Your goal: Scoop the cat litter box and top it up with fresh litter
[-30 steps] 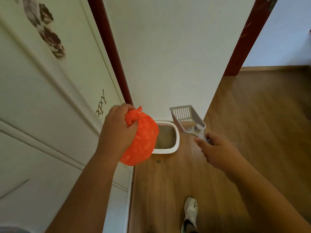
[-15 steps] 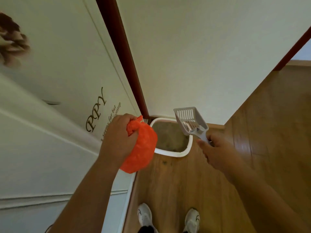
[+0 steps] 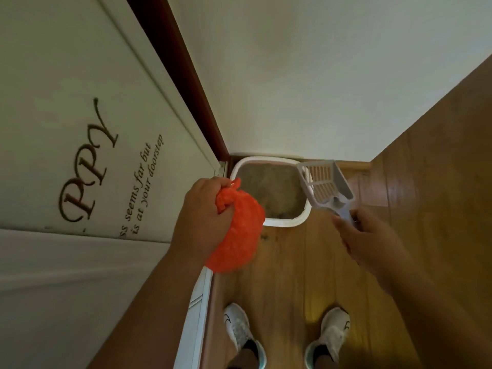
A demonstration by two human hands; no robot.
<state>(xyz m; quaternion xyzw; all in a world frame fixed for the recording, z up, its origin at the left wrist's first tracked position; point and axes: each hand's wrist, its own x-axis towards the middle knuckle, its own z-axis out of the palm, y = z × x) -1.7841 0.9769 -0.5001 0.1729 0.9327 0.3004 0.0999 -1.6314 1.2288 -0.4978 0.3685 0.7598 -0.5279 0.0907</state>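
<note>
Orange bag (image 3: pixel 237 230) gripped by left hand (image 3: pixel 205 214); right hand (image 3: pixel 372 241) fingers pinch scoop (image 3: pixel 326 185).

A plain off-white wall (image 3: pixel 306 75) meets a brown wood-plank floor (image 3: pixel 426 209). Left of the wall stands a white panelled door (image 3: pixel 66 75) with dark lettering (image 3: pixel 87 166), edged by a dark red frame (image 3: pixel 186 83).

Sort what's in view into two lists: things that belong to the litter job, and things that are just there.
Belongs to the job:
- white-rimmed plastic litter box, litter inside
- pale grey slotted plastic scoop, held by the right hand
- tied orange plastic bag, gripped by the left hand

Just there:
- white door with brown lettering
- wooden floor
- white sneakers
</note>
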